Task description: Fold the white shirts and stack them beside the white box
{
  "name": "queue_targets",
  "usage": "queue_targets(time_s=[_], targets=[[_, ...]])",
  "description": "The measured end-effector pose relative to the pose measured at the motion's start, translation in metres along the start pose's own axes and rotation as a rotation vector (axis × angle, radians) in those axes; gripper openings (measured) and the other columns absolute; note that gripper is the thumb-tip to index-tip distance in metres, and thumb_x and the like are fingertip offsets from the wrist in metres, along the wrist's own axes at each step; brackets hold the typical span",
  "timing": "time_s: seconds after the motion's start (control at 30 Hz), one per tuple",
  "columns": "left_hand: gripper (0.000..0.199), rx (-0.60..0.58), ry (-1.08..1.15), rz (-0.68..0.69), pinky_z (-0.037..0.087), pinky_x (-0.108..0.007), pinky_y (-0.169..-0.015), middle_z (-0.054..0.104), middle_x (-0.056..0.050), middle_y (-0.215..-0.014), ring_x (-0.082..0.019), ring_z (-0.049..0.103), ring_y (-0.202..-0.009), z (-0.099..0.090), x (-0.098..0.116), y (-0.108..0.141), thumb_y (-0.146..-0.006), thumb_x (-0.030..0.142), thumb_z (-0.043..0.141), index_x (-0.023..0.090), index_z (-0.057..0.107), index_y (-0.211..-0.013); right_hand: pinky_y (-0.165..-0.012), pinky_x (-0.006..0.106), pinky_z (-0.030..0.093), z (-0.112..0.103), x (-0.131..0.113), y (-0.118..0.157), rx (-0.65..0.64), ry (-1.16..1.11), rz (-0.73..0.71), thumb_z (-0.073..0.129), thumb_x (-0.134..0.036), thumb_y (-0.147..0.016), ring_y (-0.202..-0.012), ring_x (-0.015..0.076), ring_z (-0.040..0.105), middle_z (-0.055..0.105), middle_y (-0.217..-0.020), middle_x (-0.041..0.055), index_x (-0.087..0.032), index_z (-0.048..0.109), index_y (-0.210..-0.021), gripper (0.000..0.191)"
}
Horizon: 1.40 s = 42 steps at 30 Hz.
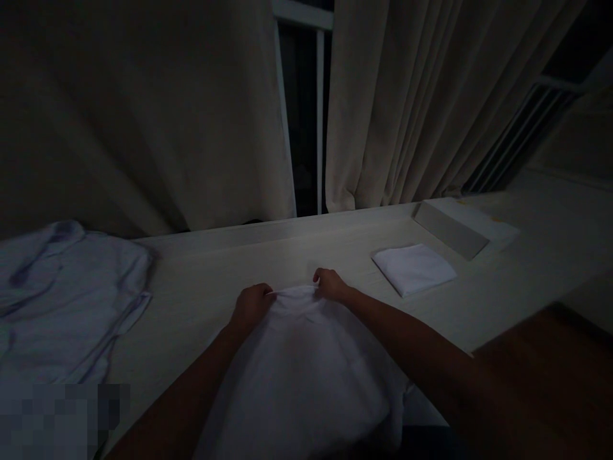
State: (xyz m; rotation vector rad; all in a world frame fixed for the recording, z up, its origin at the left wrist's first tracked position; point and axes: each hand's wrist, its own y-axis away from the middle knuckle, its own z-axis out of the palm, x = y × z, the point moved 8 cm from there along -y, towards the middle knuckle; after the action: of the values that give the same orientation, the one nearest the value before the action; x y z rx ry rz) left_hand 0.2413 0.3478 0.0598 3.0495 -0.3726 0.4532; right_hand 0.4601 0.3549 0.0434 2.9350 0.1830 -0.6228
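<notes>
The left hand (253, 303) pinches one corner of the white garment (306, 364); its cloth hangs between the forearms toward the body, over the worktop (177, 306); the right hand (330, 284) pinches the opposite corner, level.

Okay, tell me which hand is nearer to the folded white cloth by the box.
The right hand: it grips the held cloth just left of the folded white cloth. The left hand is farther left, gripping the same edge.
</notes>
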Motion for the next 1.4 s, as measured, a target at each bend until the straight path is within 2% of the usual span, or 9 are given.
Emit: queue_targets(time_s=[0.13,0.23,0.4,0.5,0.63,0.87,1.07,1.2,1.4], targets=[[0.032,0.014,-0.074,0.079,0.043,-0.03,-0.078,0.07,-0.01,-0.095,-0.02,0.064,-0.089,-0.009,0.011,0.01,-0.09,0.036,0.038,0.019,0.065,-0.092,-0.071,0.025,0.044,-0.01,-0.021,0.01,-0.027,0.051,-0.099,0.072,-0.041,-0.079,-0.087,0.0197,0.066,0.072,-0.094,0.0096,-0.016,0.072,-0.087,0.026],[0.032,0.018,-0.139,0.076,0.043,-0.033,-0.08,0.068,-0.013,-0.095,-0.022,0.063,-0.09,-0.012,0.012,0.015,-0.092,0.029,0.034,0.017,0.063,-0.091,-0.072,0.028,0.044,-0.016,-0.03,0.015,-0.058,0.096,-0.144,0.062,-0.047,-0.087,-0.086,0.0223,0.067,0.072,-0.091,0.0139,-0.014,0.072,-0.08,0.035],[0.032,0.033,-0.176,0.116,0.042,-0.033,-0.087,0.066,-0.014,-0.101,-0.021,0.061,-0.097,-0.015,0.022,0.021,-0.09,0.018,0.032,0.016,0.063,-0.099,-0.075,0.026,0.044,-0.02,-0.039,0.021,-0.079,0.136,-0.223,0.072,-0.031,-0.081,-0.094,0.0226,0.066,0.071,-0.101,0.0134,-0.015,0.07,-0.1,0.025],[0.036,0.049,-0.169,0.153,0.042,-0.032,-0.087,0.063,-0.013,-0.11,-0.02,0.06,-0.101,-0.02,0.034,0.024,-0.088,0.014,0.034,0.016,0.06,-0.113,-0.073,0.023,0.043,-0.024,-0.041,0.024,-0.037,0.13,-0.237,0.076,-0.021,-0.074,-0.096,0.02,0.065,0.07,-0.106,0.0102,-0.017,0.063,-0.116,0.044],[0.046,0.053,-0.159,0.187,0.042,-0.033,-0.085,0.057,-0.01,-0.126,-0.021,0.058,-0.106,-0.026,0.048,0.026,-0.089,0.027,0.043,0.027,0.047,-0.135,-0.074,0.024,0.044,-0.026,-0.045,0.024,-0.009,0.12,-0.238,0.073,-0.027,-0.08,-0.09,0.0183,0.066,0.072,-0.099,0.0087,-0.016,0.07,-0.1,0.023],[0.031,0.017,-0.194,0.176,0.04,-0.035,-0.083,0.067,-0.012,-0.1,-0.022,0.061,-0.097,-0.018,0.059,0.013,-0.091,0.037,0.043,0.019,0.068,-0.093,-0.079,0.028,0.044,-0.035,-0.054,0.021,-0.001,0.145,-0.272,0.065,-0.027,-0.086,-0.093,0.0222,0.066,0.073,-0.098,0.0128,-0.015,0.074,-0.093,0.016],[0.031,0.007,-0.202,0.227,0.04,-0.031,-0.077,0.066,-0.011,-0.096,-0.021,0.062,-0.091,-0.017,0.065,0.009,-0.092,0.028,0.036,0.02,0.065,-0.102,-0.082,0.026,0.044,-0.033,-0.061,0.022,-0.018,0.13,-0.318,0.072,-0.032,-0.08,-0.105,0.0226,0.063,0.069,-0.114,0.0101,-0.02,0.066,-0.117,0.039],[0.032,-0.005,-0.197,0.251,0.04,-0.029,-0.074,0.064,-0.008,-0.105,-0.019,0.062,-0.092,-0.017,0.065,0.013,-0.091,0.024,0.037,0.027,0.06,-0.114,-0.081,0.028,0.044,-0.026,-0.06,0.02,-0.017,0.12,-0.271,0.063,-0.033,-0.087,-0.1,0.0233,0.065,0.071,-0.104,0.0114,-0.018,0.071,-0.103,0.023],[0.029,0.001,-0.157,0.121,0.043,-0.035,-0.078,0.066,-0.013,-0.1,-0.022,0.063,-0.09,-0.016,0.039,0.006,-0.091,0.027,0.035,0.019,0.06,-0.103,-0.077,0.032,0.046,-0.025,-0.054,0.014,0.01,0.086,-0.189,0.056,-0.025,-0.086,-0.096,0.0266,0.066,0.07,-0.106,0.0147,-0.019,0.069,-0.107,0.025]])
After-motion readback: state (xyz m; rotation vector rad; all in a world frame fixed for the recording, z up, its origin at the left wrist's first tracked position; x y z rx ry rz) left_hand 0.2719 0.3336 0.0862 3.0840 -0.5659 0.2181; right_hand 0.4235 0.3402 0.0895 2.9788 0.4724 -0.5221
